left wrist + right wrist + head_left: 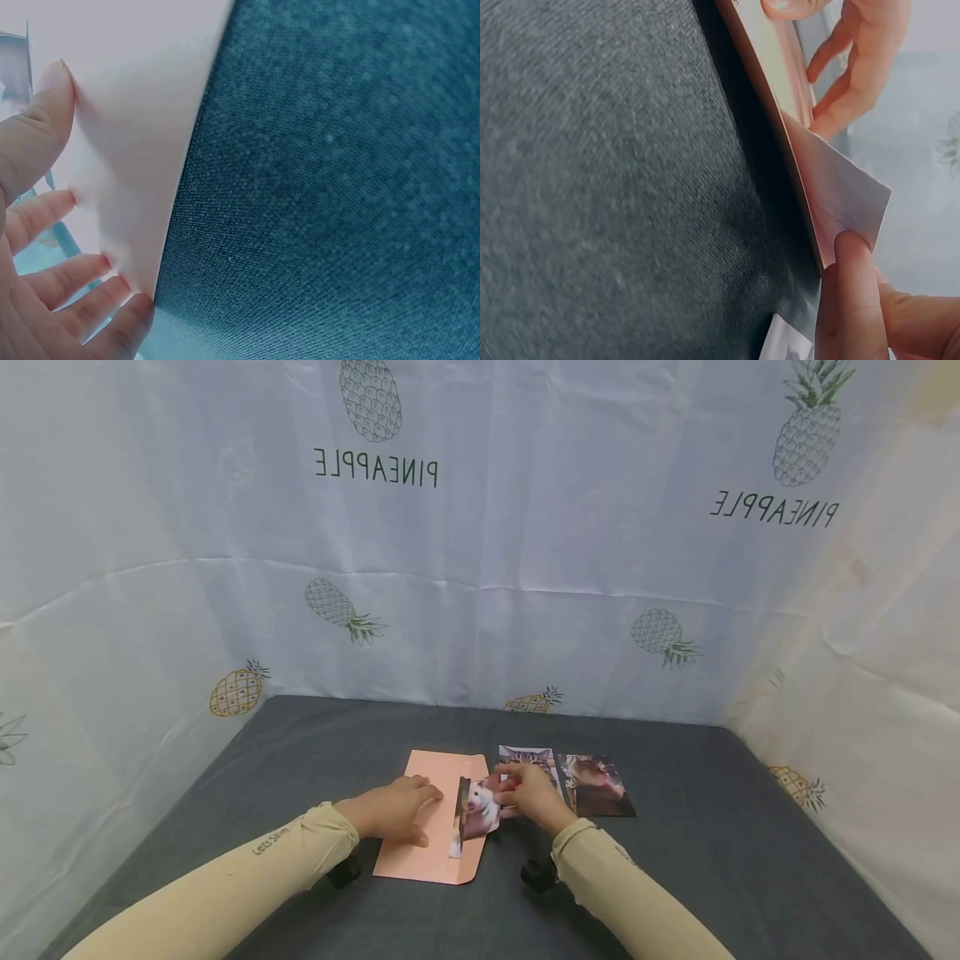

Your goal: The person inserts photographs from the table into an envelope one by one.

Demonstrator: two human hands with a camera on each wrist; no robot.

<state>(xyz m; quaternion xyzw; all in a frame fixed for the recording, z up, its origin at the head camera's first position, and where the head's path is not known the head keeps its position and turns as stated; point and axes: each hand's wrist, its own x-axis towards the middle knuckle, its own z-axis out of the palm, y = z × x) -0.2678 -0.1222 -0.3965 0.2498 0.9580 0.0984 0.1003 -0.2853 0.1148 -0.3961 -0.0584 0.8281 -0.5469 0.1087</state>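
Observation:
A salmon-pink envelope (pixel 408 860) lies flat on the dark tablecloth. My left hand (pixel 393 810) rests on its left part, fingers spread and fingertips touching the paper, as the left wrist view also shows. My right hand (pixel 534 800) pinches the edge of a photo card with a white rodent (pixel 480 806) at the envelope's right side. In the right wrist view this card (pixel 847 180) stands tilted up from the envelope's edge, its pale back showing. A narrow strip of another picture (pixel 456 843) shows on the envelope, left of the rodent card.
Right of the envelope lie a cat photo card (pixel 525 753), partly behind my right hand, and a dark photo card with a reddish picture (pixel 600 789). A white curtain with pineapple prints (pixel 480 643) hangs round the back and sides of the table (pixel 337 722).

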